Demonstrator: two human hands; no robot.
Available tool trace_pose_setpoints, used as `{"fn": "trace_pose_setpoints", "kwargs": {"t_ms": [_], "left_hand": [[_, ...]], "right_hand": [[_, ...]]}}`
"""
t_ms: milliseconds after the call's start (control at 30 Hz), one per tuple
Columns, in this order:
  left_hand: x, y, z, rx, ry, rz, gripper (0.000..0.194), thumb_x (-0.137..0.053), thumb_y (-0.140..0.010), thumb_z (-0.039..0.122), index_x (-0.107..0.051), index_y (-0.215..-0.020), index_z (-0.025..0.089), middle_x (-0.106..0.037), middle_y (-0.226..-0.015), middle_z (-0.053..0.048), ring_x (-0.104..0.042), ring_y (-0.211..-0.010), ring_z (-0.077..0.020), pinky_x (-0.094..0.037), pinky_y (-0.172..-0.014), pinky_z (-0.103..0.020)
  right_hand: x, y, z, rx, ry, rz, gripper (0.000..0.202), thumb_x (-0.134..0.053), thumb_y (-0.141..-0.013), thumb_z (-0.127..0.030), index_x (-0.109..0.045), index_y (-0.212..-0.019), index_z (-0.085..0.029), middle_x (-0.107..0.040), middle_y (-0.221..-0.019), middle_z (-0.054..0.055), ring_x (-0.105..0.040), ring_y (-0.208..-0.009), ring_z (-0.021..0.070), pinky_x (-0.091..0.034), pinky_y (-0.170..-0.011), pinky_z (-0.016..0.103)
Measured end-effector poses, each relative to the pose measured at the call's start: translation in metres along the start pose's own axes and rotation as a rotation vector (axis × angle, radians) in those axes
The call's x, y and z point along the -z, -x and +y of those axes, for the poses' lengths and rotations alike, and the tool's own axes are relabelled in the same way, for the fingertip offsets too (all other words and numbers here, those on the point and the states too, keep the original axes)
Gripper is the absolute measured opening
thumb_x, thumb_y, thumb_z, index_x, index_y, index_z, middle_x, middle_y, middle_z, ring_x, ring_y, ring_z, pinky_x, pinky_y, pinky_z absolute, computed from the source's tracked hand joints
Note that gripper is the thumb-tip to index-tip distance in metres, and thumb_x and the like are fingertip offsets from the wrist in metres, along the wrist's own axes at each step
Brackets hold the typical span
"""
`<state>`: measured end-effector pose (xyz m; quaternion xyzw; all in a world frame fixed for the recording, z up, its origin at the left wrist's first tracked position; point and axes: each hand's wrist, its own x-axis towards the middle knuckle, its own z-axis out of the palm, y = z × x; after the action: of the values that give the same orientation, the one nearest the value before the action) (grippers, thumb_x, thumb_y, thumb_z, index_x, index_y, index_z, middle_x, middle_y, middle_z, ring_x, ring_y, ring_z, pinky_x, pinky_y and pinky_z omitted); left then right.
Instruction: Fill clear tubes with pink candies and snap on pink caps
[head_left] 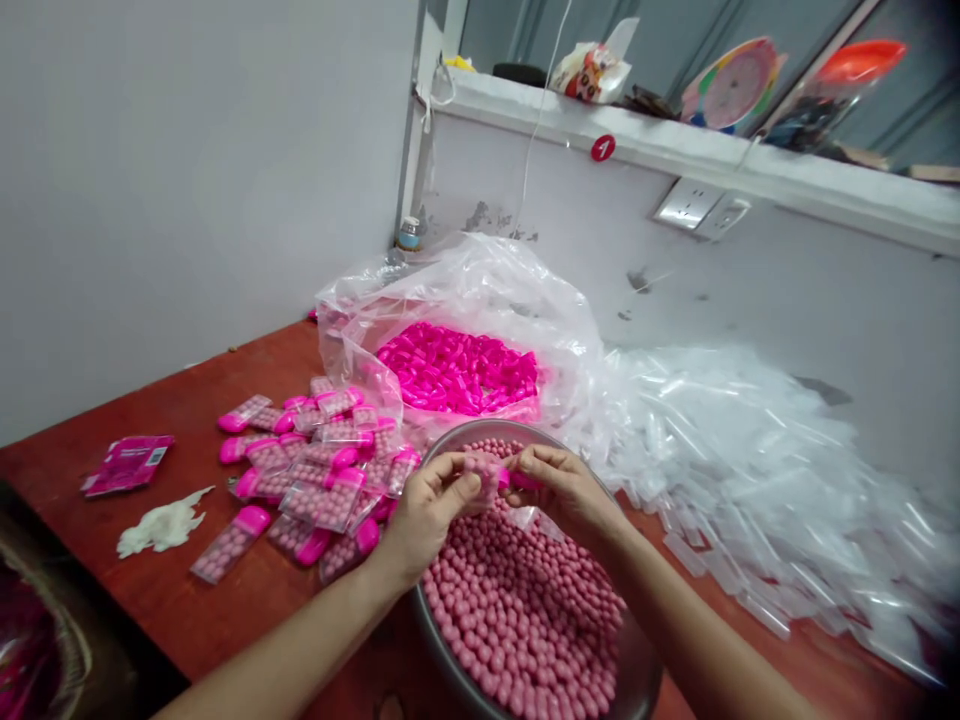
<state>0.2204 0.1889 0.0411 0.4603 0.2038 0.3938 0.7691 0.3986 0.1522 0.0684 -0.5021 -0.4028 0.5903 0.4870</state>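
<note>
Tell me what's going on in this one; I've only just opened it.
A person's left grip holds a small filled container, while the right grip pinches a bright pink cap at its end; whether it is fully seated is unclear. Below is a bowl of loose pink beads. Capped, filled containers are piled on the red table to the left, a plastic bag of pink caps sits behind the bowl, and see-through containers are heaped to the right.

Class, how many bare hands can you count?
2: the left hand holding a clear plastic container of pink beads, the right hand pinching a bright pink plastic cap.
</note>
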Motion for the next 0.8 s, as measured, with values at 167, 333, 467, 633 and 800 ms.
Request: {"fn": "trace_pose_setpoints", "kwargs": {"t_ms": [167,333,467,633,800], "left_hand": [[-0.001,0.004,0.005,-0.094,-0.375,-0.135,0.024,-0.054,-0.080,0.028,-0.064,-0.098,0.016,-0.064,-0.102,-0.007,-0.056,-0.098,-0.0214,-0.043,-0.086,-0.030],[0.000,0.003,0.001,-0.096,-0.436,-0.138,0.026,-0.049,-0.082,0.026,-0.059,-0.104,0.016,-0.061,-0.106,-0.007,-0.056,-0.097,-0.0198,-0.044,-0.084,-0.029],[0.000,0.001,-0.006,-0.071,-0.509,-0.077,0.025,-0.048,-0.083,0.030,-0.058,-0.101,0.015,-0.064,-0.088,-0.005,-0.059,-0.081,-0.0173,-0.047,-0.072,-0.027],[-0.005,0.004,-0.001,-0.153,-0.624,-0.119,0.024,-0.046,-0.084,0.025,-0.061,-0.102,0.019,-0.065,-0.089,-0.002,-0.059,-0.081,-0.0160,-0.046,-0.074,-0.025],[-0.006,0.008,0.003,-0.245,-0.743,-0.041,0.024,-0.048,-0.083,0.018,-0.064,-0.101,0.021,-0.067,-0.094,-0.001,-0.060,-0.083,-0.0155,-0.045,-0.076,-0.024]], "right_hand": [[0.001,0.016,-0.007,-0.182,0.192,-0.139,0.024,-0.065,-0.073,-0.033,-0.056,-0.085,-0.014,-0.061,-0.071,0.002,-0.061,-0.064,0.0128,-0.049,-0.064,0.029],[0.004,0.027,-0.013,0.042,0.679,-0.126,0.036,-0.058,-0.078,-0.033,-0.055,-0.111,-0.018,-0.062,-0.076,0.001,-0.056,-0.064,0.0126,-0.045,-0.062,0.026],[0.003,0.037,-0.020,0.368,0.912,0.102,0.027,-0.053,-0.082,-0.032,-0.059,-0.105,-0.020,-0.061,-0.095,0.006,-0.056,-0.086,0.0190,-0.044,-0.075,0.030],[-0.011,0.040,-0.021,0.595,1.036,0.049,0.021,-0.051,-0.084,-0.026,-0.055,-0.104,-0.021,-0.060,-0.093,0.005,-0.055,-0.085,0.0168,-0.044,-0.074,0.028],[-0.012,0.041,-0.014,0.628,1.209,-0.009,0.035,-0.047,-0.086,-0.020,-0.046,-0.121,-0.024,-0.057,-0.088,0.005,-0.053,-0.079,0.0160,-0.044,-0.070,0.028]]}}
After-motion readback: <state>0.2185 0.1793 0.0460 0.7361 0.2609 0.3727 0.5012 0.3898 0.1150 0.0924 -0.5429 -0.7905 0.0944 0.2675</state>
